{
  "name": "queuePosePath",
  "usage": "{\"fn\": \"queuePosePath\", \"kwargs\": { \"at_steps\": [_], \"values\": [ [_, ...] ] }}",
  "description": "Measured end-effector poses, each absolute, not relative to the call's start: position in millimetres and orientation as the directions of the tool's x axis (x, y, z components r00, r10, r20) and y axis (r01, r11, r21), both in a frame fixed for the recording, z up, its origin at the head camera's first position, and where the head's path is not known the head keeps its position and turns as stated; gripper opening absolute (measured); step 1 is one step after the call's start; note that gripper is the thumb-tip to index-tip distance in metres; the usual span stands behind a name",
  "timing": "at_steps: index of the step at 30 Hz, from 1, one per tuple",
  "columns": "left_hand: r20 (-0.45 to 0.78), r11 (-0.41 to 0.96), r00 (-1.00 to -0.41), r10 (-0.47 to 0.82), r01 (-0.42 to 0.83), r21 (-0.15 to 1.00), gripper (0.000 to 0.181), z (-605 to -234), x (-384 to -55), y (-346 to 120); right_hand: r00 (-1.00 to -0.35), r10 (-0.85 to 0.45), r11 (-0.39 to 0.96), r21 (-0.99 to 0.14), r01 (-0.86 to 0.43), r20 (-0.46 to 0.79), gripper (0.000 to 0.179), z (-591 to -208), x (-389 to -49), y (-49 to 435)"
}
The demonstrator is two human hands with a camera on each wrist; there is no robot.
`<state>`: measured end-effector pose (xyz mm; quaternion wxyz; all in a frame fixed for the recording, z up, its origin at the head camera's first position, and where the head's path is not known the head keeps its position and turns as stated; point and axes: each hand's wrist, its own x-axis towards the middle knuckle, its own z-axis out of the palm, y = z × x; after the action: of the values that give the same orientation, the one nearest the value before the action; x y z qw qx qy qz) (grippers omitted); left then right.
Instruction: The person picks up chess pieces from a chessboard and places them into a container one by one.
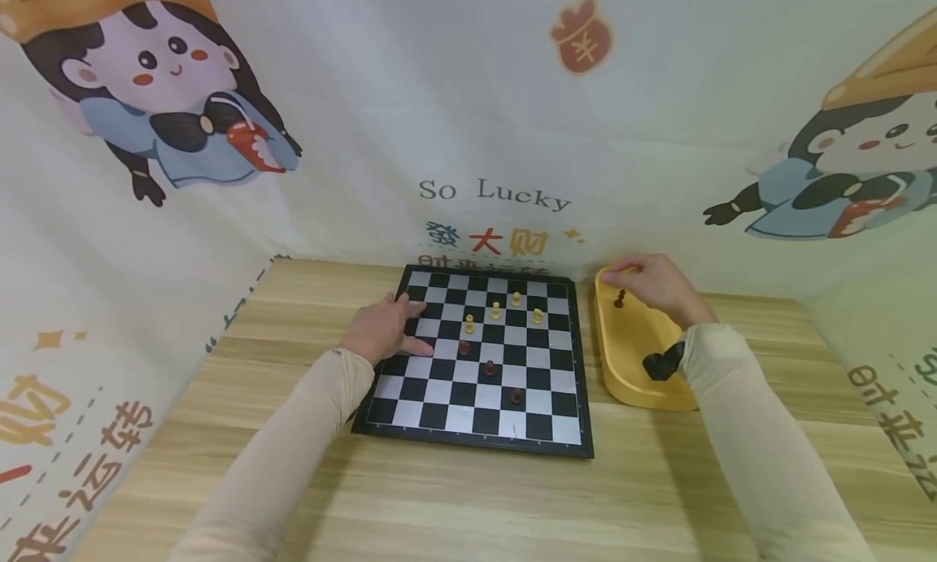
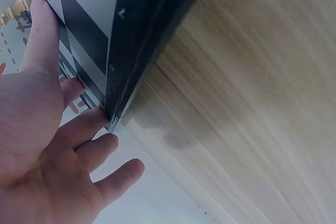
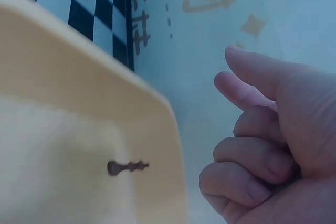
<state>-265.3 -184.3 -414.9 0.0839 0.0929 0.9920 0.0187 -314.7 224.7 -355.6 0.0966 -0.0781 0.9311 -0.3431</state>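
My left hand (image 1: 384, 330) rests at the left side of a black-and-white chessboard (image 1: 446, 416), its fingers spread. In the left wrist view the thumb of that hand (image 2: 52, 145) lies over the squares, while other fingertips are at the board's dark edge. My right hand (image 1: 651, 284) is over the far end of a yellow tray (image 1: 622, 391). Seen from the right wrist, the thumb and index finger of this hand (image 3: 262, 140) stretch out slightly apart with nothing between them; the other fingers are curled. A dark brown chess piece (image 3: 127, 167) lies in the tray near its wall.
On the board stand several cream chess pieces (image 1: 495, 310) and three reddish-brown ones, one of them (image 1: 490, 368) near the middle. Board and tray sit side by side on a wood-grain table (image 1: 468, 497). A printed cloth (image 1: 366, 98) hangs behind.
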Motion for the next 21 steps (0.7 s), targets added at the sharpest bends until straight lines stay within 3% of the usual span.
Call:
{"fn": "queuePosePath", "kwargs": {
  "at_steps": [21],
  "values": [
    [-0.177, 0.979, -0.963, 0.205, 0.205, 0.022, 0.094, -416.2, -268.0, -184.5, -0.95, -0.304, 0.695, -0.699, -0.166, -0.077, 0.036, -354.7, -286.5, 173.9]
  ]
}}
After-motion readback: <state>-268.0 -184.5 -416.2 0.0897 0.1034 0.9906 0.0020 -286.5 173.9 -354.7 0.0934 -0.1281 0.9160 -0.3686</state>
